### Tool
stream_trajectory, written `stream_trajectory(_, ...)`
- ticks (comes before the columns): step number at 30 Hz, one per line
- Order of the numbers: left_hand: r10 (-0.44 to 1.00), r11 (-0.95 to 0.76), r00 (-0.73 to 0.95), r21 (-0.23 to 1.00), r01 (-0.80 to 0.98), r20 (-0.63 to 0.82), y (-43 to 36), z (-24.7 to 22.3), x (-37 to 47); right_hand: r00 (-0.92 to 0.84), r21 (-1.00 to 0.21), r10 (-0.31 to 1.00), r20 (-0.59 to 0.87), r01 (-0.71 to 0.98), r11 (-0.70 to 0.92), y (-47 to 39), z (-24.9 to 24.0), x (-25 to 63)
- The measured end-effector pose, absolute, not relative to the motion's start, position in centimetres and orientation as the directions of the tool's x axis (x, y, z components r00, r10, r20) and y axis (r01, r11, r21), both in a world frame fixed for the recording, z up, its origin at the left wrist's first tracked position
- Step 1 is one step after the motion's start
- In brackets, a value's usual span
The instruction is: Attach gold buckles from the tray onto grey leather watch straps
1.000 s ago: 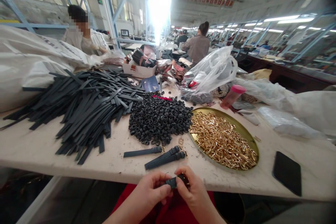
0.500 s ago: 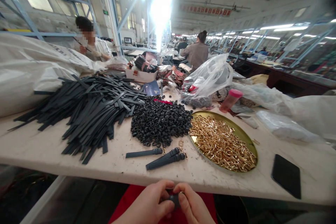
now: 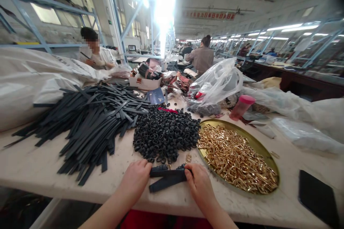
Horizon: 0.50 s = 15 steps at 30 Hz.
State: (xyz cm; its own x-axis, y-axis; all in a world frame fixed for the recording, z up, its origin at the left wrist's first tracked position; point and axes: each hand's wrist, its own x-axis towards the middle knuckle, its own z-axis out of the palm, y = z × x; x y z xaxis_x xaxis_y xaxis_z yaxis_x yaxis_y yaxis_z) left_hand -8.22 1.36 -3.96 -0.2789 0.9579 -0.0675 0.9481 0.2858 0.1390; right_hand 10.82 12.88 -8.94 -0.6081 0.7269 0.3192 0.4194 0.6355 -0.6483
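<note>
A dark strap (image 3: 170,173) is stretched level between my two hands just above the table's front part. My left hand (image 3: 137,176) pinches its left end, and my right hand (image 3: 198,178) grips the right end between thumb and fingers. Beneath and behind it lie other finished straps (image 3: 163,185), partly covered by it and by my right hand. Just beyond sits a heap of small black strap loops (image 3: 166,134). To the right, many gold buckles (image 3: 236,159) fill an oval gold tray (image 3: 260,147). One loose gold buckle (image 3: 188,157) rests beside the loops.
Long dark strap pieces (image 3: 99,118) spread over the left side. A phone (image 3: 318,196) lies at the right edge. A pink-lidded jar (image 3: 242,107), a clear plastic bag (image 3: 217,84) and a small box (image 3: 144,83) stand behind. A co-worker (image 3: 96,52) sits at back left.
Both hands have risen from below the table edge onto the table, bringing a strap out over the finished ones. They have moved apart, and the view has tilted slightly.
</note>
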Motion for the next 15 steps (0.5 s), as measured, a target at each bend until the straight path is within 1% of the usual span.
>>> stream_trajectory(2,0.961,0.272,-0.263,0.119,0.955,-0.083,1.5,-4.8,-9.1,-0.572,-0.690,0.757,0.317,0.408,0.598,13.0,-9.9,9.9)
stream_trajectory(4,0.961,0.272,-0.263,0.139,0.952,-0.081,1.6,-5.4,-9.5,-0.538,-0.739,0.789,0.295,0.395,0.546,12.6,-10.7,9.4)
stream_trajectory(6,0.953,0.301,-0.293,0.162,0.940,-0.072,1.7,-5.5,-9.8,-0.537,-0.764,0.800,0.268,0.388,0.516,12.1,-11.1,9.2)
stream_trajectory(11,0.927,0.373,-0.374,0.231,0.899,-0.041,0.5,-3.1,-11.4,-0.589,-0.774,0.769,0.248,0.357,0.523,11.6,-11.0,9.5)
stream_trajectory(13,0.917,0.385,-0.399,0.287,0.877,-0.010,0.0,-2.0,-11.0,-0.598,-0.771,0.763,0.245,0.357,0.528,11.6,-10.9,9.5)
stream_trajectory(15,0.922,0.366,-0.388,0.349,0.863,-0.007,-0.2,-1.7,-9.4,-0.604,-0.762,0.756,0.252,0.358,0.540,11.6,-11.1,9.4)
